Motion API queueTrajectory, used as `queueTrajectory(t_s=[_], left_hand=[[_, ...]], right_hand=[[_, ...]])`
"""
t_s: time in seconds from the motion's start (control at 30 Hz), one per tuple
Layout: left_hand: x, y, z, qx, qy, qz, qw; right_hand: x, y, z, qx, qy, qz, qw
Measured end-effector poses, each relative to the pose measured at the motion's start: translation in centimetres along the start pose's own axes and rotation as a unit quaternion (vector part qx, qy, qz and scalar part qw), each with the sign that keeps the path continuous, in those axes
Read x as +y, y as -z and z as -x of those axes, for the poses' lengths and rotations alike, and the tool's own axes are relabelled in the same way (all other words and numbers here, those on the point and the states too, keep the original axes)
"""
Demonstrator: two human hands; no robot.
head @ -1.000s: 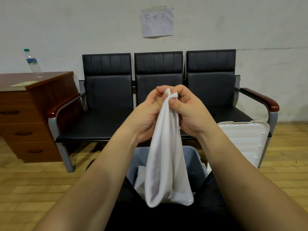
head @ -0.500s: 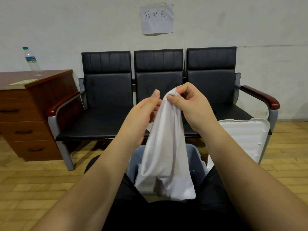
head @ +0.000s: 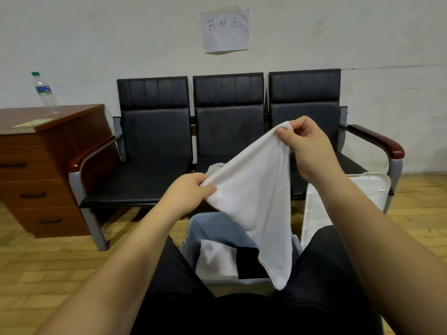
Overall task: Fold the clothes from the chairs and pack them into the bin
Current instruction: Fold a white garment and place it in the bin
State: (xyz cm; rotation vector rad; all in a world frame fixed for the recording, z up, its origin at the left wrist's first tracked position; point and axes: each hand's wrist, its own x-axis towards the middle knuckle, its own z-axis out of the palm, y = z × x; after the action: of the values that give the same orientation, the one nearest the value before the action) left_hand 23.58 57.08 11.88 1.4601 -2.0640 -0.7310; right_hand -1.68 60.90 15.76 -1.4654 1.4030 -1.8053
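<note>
A white garment (head: 256, 197) hangs stretched between my hands above the grey-blue bin (head: 205, 228). My right hand (head: 307, 146) pinches its upper corner, high and to the right. Lower and to the left, my left hand (head: 188, 192) grips another edge of it. The cloth's lowest tip dangles over the bin's near rim. Inside the bin lie a folded white piece (head: 217, 259) and a black piece (head: 249, 265). Behind stands a row of three black chairs (head: 227, 131); a small pale cloth (head: 214, 168) shows on the middle seat, mostly hidden by the garment.
The bin's white lid (head: 367, 189) leans against the right chair. A brown drawer cabinet (head: 48, 165) stands at the left with a plastic bottle (head: 46, 93) on top. My dark-trousered legs (head: 242, 310) flank the bin on the wooden floor. A paper sign (head: 226, 29) hangs on the wall.
My hands, together at the garment's top a second ago, have parted. The left hand slid down and left along the cloth, the right moved up and right, spreading the garment out.
</note>
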Motion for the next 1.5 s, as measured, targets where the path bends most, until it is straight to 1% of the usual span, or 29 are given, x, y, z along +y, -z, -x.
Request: queueTrajectory(t_s=[0.07,0.13,0.23,0.3,0.37,0.4,0.47,0.5,0.57,0.63,0.67,0.7,0.73,0.77,0.8,0.83,0.87,0.9,0.97,1.0,1.03,1.07,1.1,1.17,1.23,1.3,1.37,1.43,1.5], left_hand=[[-0.5,0.7,-0.8,0.027,0.001,0.031,0.999],[-0.8,1.5,-1.5,0.051,-0.004,0.105,0.993],[-0.7,2.5,-2.4,0.071,-0.03,0.212,0.974],[-0.6,3.2,-2.9,0.086,-0.051,0.213,0.972],[-0.3,4.0,-3.3,0.103,-0.07,0.184,0.975],[0.0,4.5,-3.4,0.108,-0.078,0.163,0.978],[0.6,5.6,-3.6,0.117,-0.087,0.111,0.983],[1.0,6.1,-3.7,0.118,-0.091,0.084,0.985],[1.6,7.1,-4.1,0.095,-0.099,0.012,0.99],[2.3,7.8,-4.7,0.042,-0.098,-0.062,0.992],[2.6,8.1,-5.0,0.012,-0.095,-0.115,0.989],[3.0,8.6,-5.3,-0.003,-0.093,-0.171,0.981],[3.5,9.2,-5.6,0.005,-0.096,-0.207,0.974],[4.0,9.9,-5.6,0.038,-0.105,-0.213,0.971],[4.5,10.7,-5.6,0.081,-0.114,-0.176,0.974],[4.8,11.3,-5.4,0.116,-0.121,-0.115,0.979],[4.9,11.7,-5.3,0.132,-0.125,-0.071,0.981],[4.8,11.7,-5.2,0.116,-0.123,-0.073,0.983],[4.3,10.5,-5.3,0.037,-0.098,-0.172,0.979],[3.8,9.7,-5.5,0.012,-0.083,-0.207,0.975],[3.5,9.0,-5.8,0.004,-0.072,-0.22,0.973],[3.2,8.3,-6.2,0.004,-0.062,-0.203,0.977],[2.8,7.7,-6.6,0.002,-0.05,-0.163,0.985],[2.2,6.6,-7.3,-0.001,-0.02,-0.058,0.998],[2.0,5.8,-7.8,0.0,0.013,0.04,0.999],[1.9,5.0,-8.3,0.003,0.048,0.131,0.99],[1.6,4.4,-8.8,0.008,0.079,0.223,0.972],[1.2,3.9,-9.5,0.014,0.093,0.295,0.951],[0.6,3.2,-10.3,0.02,0.09,0.34,0.936]], right_hand=[[0.6,0.9,-0.3,0.0,-0.013,0.007,1.0],[1.2,1.8,-0.6,-0.012,-0.025,-0.001,1.0],[1.6,3.0,-0.9,-0.042,-0.052,-0.044,0.997],[1.9,3.7,-1.4,-0.066,-0.057,-0.053,0.995],[2.3,4.1,-1.8,-0.104,-0.059,-0.033,0.992],[2.4,4.3,-2.0,-0.122,-0.061,0.006,0.991],[1.9,4.6,-2.3,-0.153,-0.065,0.129,0.978],[1.6,4.7,-2.5,-0.171,-0.065,0.189,0.965],[0.8,4.5,-2.9,-0.225,-0.069,0.299,0.925],[0.0,4.1,-3.5,-0.268,-0.069,0.374,0.885],[-0.4,3.8,-3.8,-0.273,-0.057,0.395,0.875],[-0.8,3.6,-4.2,-0.262,-0.037,0.408,0.874],[-1.2,3.4,-4.6,-0.234,-0.01,0.41,0.882],[-1.4,3.2,-4.9,-0.186,0.017,0.392,0.901],[-1.5,3.1,-5.1,-0.127,0.039,0.35,0.927],[-1.4,2.8,-5.1,-0.072,0.053,0.299,0.95],[-1.1,2.7,-5.1,-0.045,0.059,0.272,0.959],[-0.9,2.5,-5.0,-0.056,0.058,0.288,0.954],[0.0,2.3,-4.6,-0.143,0.033,0.379,0.914],[0.3,2.3,-4.6,-0.169,0.013,0.402,0.9],[0.4,2.4,-4.6,-0.172,-0.005,0.404,0.899],[0.5,2.6,-4.8,-0.162,-0.02,0.386,0.908],[0.6,2.7,-5.0,-0.148,-0.037,0.358,0.921],[1.5,2.7,-5.4,-0.131,-0.081,0.297,0.943],[2.5,2.3,-5.6,-0.12,-0.13,0.219,0.96],[3.5,1.9,-5.8,-0.11,-0.172,0.114,0.972],[4.2,1.5,-6.1,-0.098,-0.201,0.036,0.974],[5.1,1.2,-6.4,-0.086,-0.215,0.005,0.973],[6.0,0.8,-6.8,-0.078,-0.221,-0.01,0.972]])
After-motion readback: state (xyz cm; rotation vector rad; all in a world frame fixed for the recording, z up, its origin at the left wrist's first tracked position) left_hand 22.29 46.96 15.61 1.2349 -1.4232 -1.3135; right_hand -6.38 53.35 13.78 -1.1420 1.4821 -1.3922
